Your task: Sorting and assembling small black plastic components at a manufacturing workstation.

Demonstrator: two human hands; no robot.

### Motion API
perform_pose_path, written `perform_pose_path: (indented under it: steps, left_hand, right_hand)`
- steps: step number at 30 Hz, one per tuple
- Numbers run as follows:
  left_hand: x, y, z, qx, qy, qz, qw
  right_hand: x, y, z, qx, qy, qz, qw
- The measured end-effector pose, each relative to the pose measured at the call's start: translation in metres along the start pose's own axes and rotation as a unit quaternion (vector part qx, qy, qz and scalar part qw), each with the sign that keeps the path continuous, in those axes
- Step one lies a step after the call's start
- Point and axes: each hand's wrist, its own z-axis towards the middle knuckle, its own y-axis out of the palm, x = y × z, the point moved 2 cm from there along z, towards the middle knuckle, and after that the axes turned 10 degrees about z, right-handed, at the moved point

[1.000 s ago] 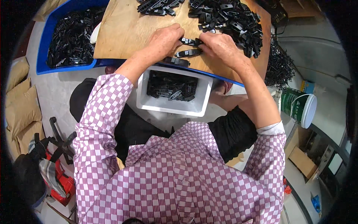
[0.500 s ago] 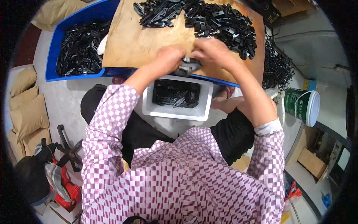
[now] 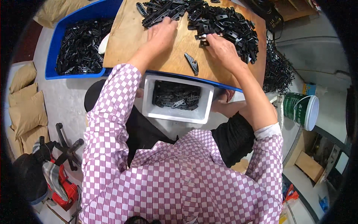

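My left hand (image 3: 163,34) reaches to the near edge of a pile of long, slotted black plastic strips (image 3: 164,11). Its fingers are bent together at the strips; what lies between them is hidden. At the left edge of a heap of small black plastic clips (image 3: 233,28), my right hand (image 3: 222,49) has its thumb and fingers pinched on a small dark clip (image 3: 204,43). Between the hands and nearer to me, one curved black plastic piece (image 3: 191,64) lies alone on the wooden board (image 3: 126,48), touched by neither hand.
Below the board's front edge stands a white box (image 3: 147,99) with black pieces inside. A blue bin (image 3: 52,61) of black parts is at the left. Thin black parts (image 3: 278,69) are heaped at the right, near a green bucket (image 3: 294,106). Brown sacks (image 3: 30,112) lie far left.
My hands were together at the board's front edge around a dark piece. Now they are apart, the left at the strips, the right at the clips, and a black piece lies on the board.
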Motion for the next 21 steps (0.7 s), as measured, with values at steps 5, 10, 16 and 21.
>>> perform_pose_path:
  steps: [5,10,16,21]
  left_hand:
    - [0.022,-0.001,-0.024,-0.054,0.049,-0.018,0.997]
    - [-0.015,-0.007,-0.014,0.043,-0.065,-0.004,0.997]
    - [-0.024,-0.005,-0.02,-0.07,-0.061,0.009,0.996]
    - [0.019,-0.012,-0.052,-0.117,0.04,-0.069,0.99]
  right_hand:
    - [0.004,0.0,-0.018,-0.033,0.007,0.191,0.981]
    - [0.004,0.012,-0.018,-0.066,0.09,0.324,0.939]
    - [0.018,0.025,-0.013,-0.09,0.185,0.378,0.903]
    - [0.017,0.027,-0.016,-0.038,0.056,0.273,0.96]
